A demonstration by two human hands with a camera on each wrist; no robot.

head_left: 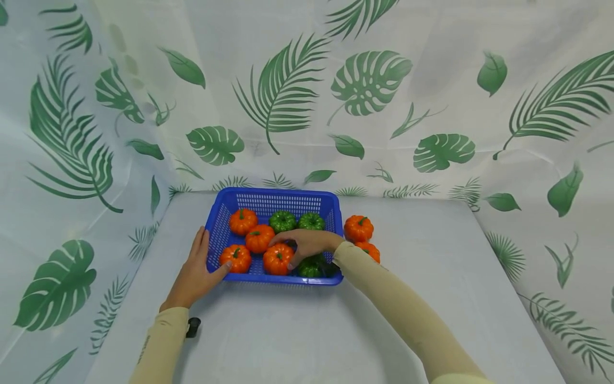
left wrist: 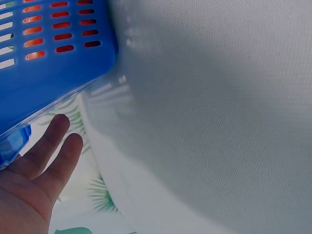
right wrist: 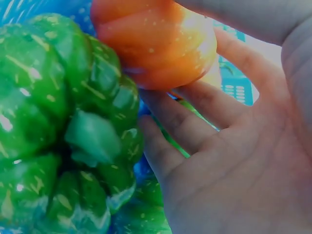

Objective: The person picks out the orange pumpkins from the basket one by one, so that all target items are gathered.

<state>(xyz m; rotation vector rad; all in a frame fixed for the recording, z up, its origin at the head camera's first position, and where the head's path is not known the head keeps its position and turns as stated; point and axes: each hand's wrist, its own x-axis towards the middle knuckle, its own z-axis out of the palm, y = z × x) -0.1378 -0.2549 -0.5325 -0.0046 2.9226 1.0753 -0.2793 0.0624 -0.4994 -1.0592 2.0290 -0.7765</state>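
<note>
Blue plastic basket [head_left: 283, 278], perforated, on a pale tabletop [head_left: 268, 330]. Contents: held orange pumpkin [head_left: 276, 260], toward the near wall; three other orange pumpkins [head_left: 243, 221], to its left; green pumpkins [head_left: 282, 220], at least three, behind and to its right. Right hand [head_left: 308, 241]: thumb and fingers curled around the held orange pumpkin. Left hand [head_left: 193, 277]: at the basket's near left corner, fingers extended and apart. Outside, just right of the basket: two loose orange pumpkins [head_left: 358, 228]. Backdrop: white leaf-print sheeting [head_left: 307, 176].
</note>
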